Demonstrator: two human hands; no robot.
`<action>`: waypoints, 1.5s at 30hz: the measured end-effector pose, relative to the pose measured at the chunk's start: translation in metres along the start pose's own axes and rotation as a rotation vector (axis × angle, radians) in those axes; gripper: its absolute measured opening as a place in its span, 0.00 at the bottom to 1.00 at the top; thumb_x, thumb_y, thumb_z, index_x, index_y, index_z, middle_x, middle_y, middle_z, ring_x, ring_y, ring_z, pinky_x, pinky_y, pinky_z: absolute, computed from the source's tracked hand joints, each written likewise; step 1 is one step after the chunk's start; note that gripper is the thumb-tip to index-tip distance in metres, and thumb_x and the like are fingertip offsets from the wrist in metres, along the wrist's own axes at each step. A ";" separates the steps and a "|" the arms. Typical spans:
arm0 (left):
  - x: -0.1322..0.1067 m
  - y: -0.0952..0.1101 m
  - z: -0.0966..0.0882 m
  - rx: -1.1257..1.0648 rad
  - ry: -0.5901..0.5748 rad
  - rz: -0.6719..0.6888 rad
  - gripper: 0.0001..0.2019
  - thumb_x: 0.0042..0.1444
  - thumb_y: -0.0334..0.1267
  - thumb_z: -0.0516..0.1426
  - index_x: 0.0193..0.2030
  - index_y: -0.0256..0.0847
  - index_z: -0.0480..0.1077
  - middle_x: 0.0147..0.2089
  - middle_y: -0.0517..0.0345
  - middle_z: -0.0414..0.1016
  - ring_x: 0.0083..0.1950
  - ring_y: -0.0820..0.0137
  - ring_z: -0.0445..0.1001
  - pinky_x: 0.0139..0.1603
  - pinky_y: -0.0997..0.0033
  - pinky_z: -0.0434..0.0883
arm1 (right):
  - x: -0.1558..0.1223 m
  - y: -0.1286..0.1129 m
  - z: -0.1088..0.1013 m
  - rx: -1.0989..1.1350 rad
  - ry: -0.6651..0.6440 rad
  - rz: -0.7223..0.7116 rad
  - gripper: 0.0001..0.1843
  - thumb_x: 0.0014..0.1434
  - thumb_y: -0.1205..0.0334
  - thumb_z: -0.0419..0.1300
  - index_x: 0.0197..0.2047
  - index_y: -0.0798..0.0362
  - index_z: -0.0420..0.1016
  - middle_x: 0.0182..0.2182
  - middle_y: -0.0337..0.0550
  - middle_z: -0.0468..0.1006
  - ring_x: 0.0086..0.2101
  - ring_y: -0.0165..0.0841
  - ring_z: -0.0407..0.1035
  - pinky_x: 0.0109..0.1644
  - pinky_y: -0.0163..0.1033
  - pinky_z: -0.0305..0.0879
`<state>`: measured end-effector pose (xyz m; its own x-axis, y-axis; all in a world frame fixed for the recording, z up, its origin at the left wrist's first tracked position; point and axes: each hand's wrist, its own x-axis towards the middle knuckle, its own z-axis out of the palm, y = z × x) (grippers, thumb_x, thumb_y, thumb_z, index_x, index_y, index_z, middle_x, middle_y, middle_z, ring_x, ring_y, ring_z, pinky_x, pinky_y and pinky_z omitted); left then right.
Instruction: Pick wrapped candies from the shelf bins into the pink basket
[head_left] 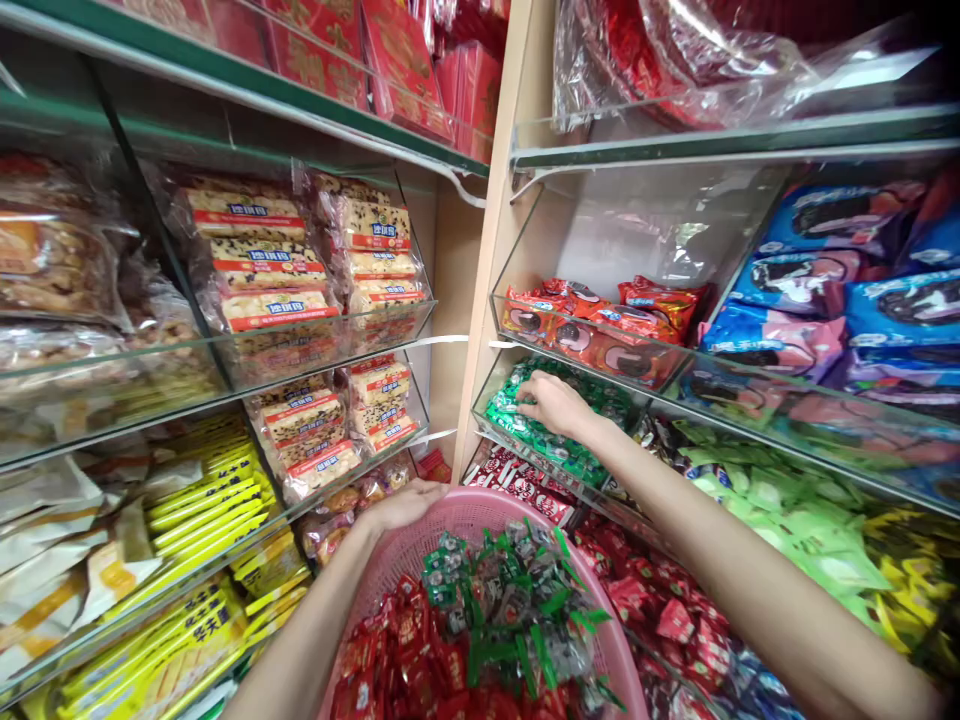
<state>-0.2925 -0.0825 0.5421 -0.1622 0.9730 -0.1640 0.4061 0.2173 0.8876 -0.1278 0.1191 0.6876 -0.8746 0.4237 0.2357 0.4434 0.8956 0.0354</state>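
Observation:
A pink plastic basket (379, 560) stands low in front of me, full of red-wrapped sweets (409, 650) and clear-and-green-wrapped sweets (517, 590). My left hand (405, 503) grips its far left rim, its fingertips partly hidden. Ahead and to the right, my right hand (555, 403) reaches into a glass-fronted bin of green-wrapped sweets (506, 405). The palm faces down, with bent fingers somewhat apart just over or touching the sweets. Nothing shows in its grasp, though the underside is hidden.
Glass lips (577, 345) edge the shelves, and a wooden upright (491, 240) divides them. Left are packs of sesame bars (262, 255) and yellow packets (217, 500). Right are red packets (570, 320), blue cookie packs (795, 280) and light-green packets (795, 520). Red sweets (675, 620) fill a lower bin.

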 end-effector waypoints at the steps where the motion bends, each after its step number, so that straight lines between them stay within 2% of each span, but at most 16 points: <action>1: 0.000 0.000 0.000 -0.005 -0.001 -0.001 0.30 0.52 0.58 0.46 0.43 0.31 0.71 0.40 0.51 0.74 0.37 0.67 0.69 0.41 0.71 0.63 | 0.005 0.001 0.003 0.009 -0.028 -0.011 0.11 0.52 0.58 0.59 0.40 0.52 0.74 0.37 0.44 0.68 0.37 0.32 0.65 0.39 0.33 0.58; 5: -0.004 -0.003 -0.001 -0.013 0.019 -0.013 0.30 0.52 0.58 0.47 0.42 0.30 0.72 0.40 0.50 0.74 0.38 0.66 0.69 0.42 0.71 0.64 | 0.018 0.005 0.012 0.030 -0.074 -0.028 0.14 0.49 0.56 0.62 0.39 0.51 0.75 0.37 0.44 0.68 0.40 0.33 0.65 0.43 0.33 0.59; 16: -0.007 -0.007 -0.006 0.036 0.045 -0.005 0.28 0.53 0.57 0.46 0.38 0.32 0.72 0.41 0.51 0.73 0.39 0.67 0.68 0.43 0.72 0.62 | 0.030 0.012 0.020 0.040 -0.139 -0.016 0.15 0.45 0.56 0.64 0.38 0.50 0.75 0.37 0.43 0.70 0.40 0.34 0.65 0.43 0.34 0.59; 33: -0.012 0.002 -0.007 0.039 0.056 -0.042 0.25 0.53 0.54 0.47 0.38 0.33 0.72 0.40 0.52 0.73 0.40 0.66 0.68 0.43 0.72 0.62 | 0.037 0.003 0.018 0.049 -0.222 0.044 0.13 0.39 0.61 0.66 0.32 0.54 0.75 0.34 0.43 0.75 0.36 0.34 0.69 0.35 0.32 0.60; 40: -0.013 0.006 -0.005 0.040 0.043 -0.044 0.27 0.54 0.55 0.46 0.40 0.32 0.72 0.40 0.51 0.74 0.41 0.66 0.69 0.44 0.72 0.63 | 0.031 0.001 0.003 0.098 -0.122 0.057 0.15 0.41 0.58 0.65 0.34 0.53 0.72 0.33 0.41 0.72 0.34 0.32 0.66 0.34 0.32 0.57; 43: -0.010 0.005 -0.005 0.051 0.034 -0.038 0.27 0.54 0.55 0.46 0.42 0.33 0.72 0.42 0.51 0.74 0.41 0.66 0.69 0.44 0.72 0.63 | 0.013 -0.013 -0.007 0.135 -0.056 0.044 0.16 0.44 0.57 0.64 0.37 0.52 0.70 0.34 0.41 0.69 0.35 0.31 0.64 0.35 0.32 0.56; 45: -0.009 0.005 -0.005 0.061 0.031 -0.029 0.26 0.54 0.54 0.46 0.43 0.34 0.72 0.43 0.52 0.74 0.43 0.66 0.68 0.46 0.72 0.62 | -0.008 -0.031 -0.006 0.209 -0.007 -0.013 0.14 0.46 0.57 0.63 0.37 0.52 0.69 0.33 0.39 0.68 0.35 0.31 0.63 0.35 0.32 0.55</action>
<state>-0.2938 -0.0900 0.5504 -0.2020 0.9635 -0.1755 0.4546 0.2510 0.8546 -0.1337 0.0877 0.6902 -0.8814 0.4127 0.2297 0.3828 0.9091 -0.1642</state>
